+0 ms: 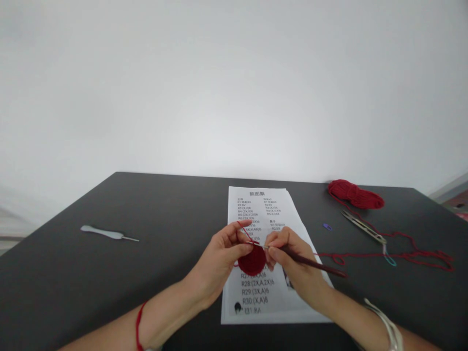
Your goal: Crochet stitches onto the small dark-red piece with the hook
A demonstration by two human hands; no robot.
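Note:
Between my hands is a small round piece of red crochet (pixel 252 261), held above the printed sheet. My left hand (pixel 228 246) pinches its upper left edge between thumb and fingers, and a strand of red yarn runs over the raised index finger. My right hand (pixel 287 248) grips a crochet hook (pixel 314 263) with a dark reddish-brown handle, held like a pencil. The hook's metal tip lies at the top edge of the red piece, by the left thumb. Whether the tip is inside a stitch is too small to tell.
The paper pattern (pixel 285 317) lies under my hands on the black table (pixel 164 209). A grey-handled crochet hook (pixel 104 233) lies at left. To the right are a red yarn skein (pixel 354 194), scissors (pixel 363 226), a purple stitch marker (pixel 327 226), a teal loop (pixel 390 261) and loose yarn (pixel 413 256).

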